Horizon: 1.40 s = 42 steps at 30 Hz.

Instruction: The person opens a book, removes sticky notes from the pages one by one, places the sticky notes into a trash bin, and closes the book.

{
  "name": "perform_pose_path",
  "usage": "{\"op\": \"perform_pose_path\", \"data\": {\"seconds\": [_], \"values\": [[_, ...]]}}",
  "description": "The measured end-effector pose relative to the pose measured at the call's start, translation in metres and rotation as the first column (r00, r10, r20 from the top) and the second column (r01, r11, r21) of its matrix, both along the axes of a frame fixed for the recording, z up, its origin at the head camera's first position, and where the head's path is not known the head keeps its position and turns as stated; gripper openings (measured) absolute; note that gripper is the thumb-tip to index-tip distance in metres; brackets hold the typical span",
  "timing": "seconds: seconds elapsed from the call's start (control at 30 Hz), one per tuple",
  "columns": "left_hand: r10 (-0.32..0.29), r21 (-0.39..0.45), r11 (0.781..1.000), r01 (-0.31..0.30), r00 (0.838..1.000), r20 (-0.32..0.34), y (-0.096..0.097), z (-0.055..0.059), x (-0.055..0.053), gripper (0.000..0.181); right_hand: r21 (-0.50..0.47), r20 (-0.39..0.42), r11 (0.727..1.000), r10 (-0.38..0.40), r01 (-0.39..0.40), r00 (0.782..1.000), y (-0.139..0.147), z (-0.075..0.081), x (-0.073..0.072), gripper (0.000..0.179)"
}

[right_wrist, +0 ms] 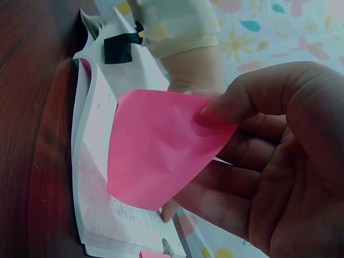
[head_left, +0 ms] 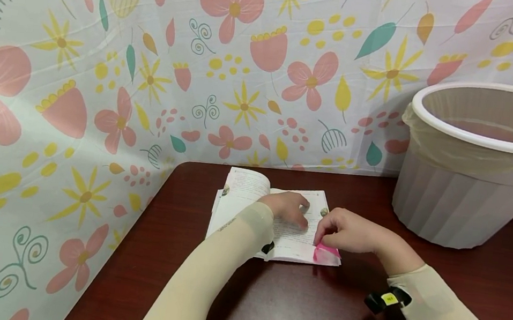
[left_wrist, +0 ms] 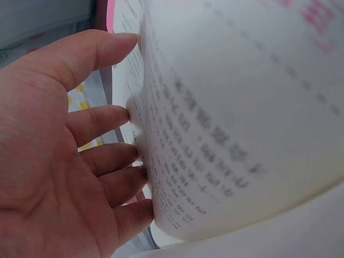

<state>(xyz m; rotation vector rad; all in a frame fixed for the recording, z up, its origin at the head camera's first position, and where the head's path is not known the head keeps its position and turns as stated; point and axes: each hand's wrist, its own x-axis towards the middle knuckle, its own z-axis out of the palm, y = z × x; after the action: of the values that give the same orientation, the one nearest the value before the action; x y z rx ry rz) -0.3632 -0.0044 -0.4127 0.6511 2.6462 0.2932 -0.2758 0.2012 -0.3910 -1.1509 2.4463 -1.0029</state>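
Observation:
An open book (head_left: 244, 196) lies on the dark table, its pages covered in print. My left hand (head_left: 286, 207) rests on the right-hand page, fingertips touching the paper, as the left wrist view also shows with the hand (left_wrist: 70, 145) beside the printed page (left_wrist: 215, 123). Over the lower right corner of that page, my right hand (head_left: 351, 231) pinches a pink sticky note (right_wrist: 161, 145) between thumb and fingers. In the head view the note (head_left: 325, 254) stands at the page corner. Whether its lower edge is stuck to the paper, I cannot tell.
To the right at the back stands a grey ribbed waste bin (head_left: 455, 202) with a liner folded over its rim. A flower-printed cloth (head_left: 264, 101) hangs behind the dark red-brown table (head_left: 305, 307). Another pink tab (right_wrist: 154, 255) sticks out at the book's edge in the right wrist view.

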Motion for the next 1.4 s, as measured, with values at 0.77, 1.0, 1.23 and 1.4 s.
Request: {"op": "perform_pose_path", "data": {"seconds": [0.77, 1.0, 1.23, 1.4], "values": [[-0.005, 0.025, 1.000, 0.006, 1.000, -0.023, -0.002, 0.000, 0.002, 0.070, -0.062, -0.025, 0.998, 0.028, -0.030, 0.999, -0.007, 0.006, 0.009, 0.031], [-0.020, 0.026, 0.999, 0.021, 0.999, -0.029, -0.001, -0.002, -0.001, 0.069, -0.072, -0.079, 0.997, -0.023, 0.017, 0.997, -0.008, 0.011, 0.014, 0.032], [-0.019, 0.043, 0.999, 0.020, 1.000, -0.024, -0.001, -0.005, -0.003, 0.069, -0.084, -0.127, 0.996, -0.024, 0.014, 0.992, -0.013, 0.018, 0.020, 0.035], [-0.020, 0.044, 0.999, 0.021, 0.999, -0.027, -0.001, -0.004, -0.003, 0.067, -0.076, -0.124, 0.997, -0.027, 0.017, 0.992, -0.016, 0.022, 0.025, 0.035]]}}
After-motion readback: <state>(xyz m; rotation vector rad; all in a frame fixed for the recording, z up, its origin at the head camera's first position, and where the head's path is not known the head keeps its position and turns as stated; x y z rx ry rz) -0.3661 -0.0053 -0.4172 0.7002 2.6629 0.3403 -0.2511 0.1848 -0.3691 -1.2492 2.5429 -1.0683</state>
